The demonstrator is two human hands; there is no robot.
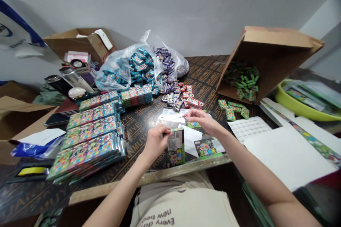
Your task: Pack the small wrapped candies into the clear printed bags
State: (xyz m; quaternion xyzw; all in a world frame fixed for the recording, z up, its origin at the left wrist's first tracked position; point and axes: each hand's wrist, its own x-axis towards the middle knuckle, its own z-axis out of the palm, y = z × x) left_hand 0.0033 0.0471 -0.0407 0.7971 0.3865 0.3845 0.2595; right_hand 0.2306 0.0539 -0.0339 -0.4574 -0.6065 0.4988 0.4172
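My left hand pinches the top edge of a black printed card with a green border, held upright near the table's front edge. My right hand hovers just beyond it, fingers apart and loosely bent, above white paper and a green-edged print. Nothing shows between its fingers. A white slip lies between the hands. Another black-and-green printed card lies flat below my right hand. Past my fingertips are small red packets and purple packets in a loose heap.
Stacked colourful packs fill the left side. Clear bags of blue and purple packets stand behind. At right, a tipped cardboard box holds green packets. White sheets and a yellow-green basin are further right.
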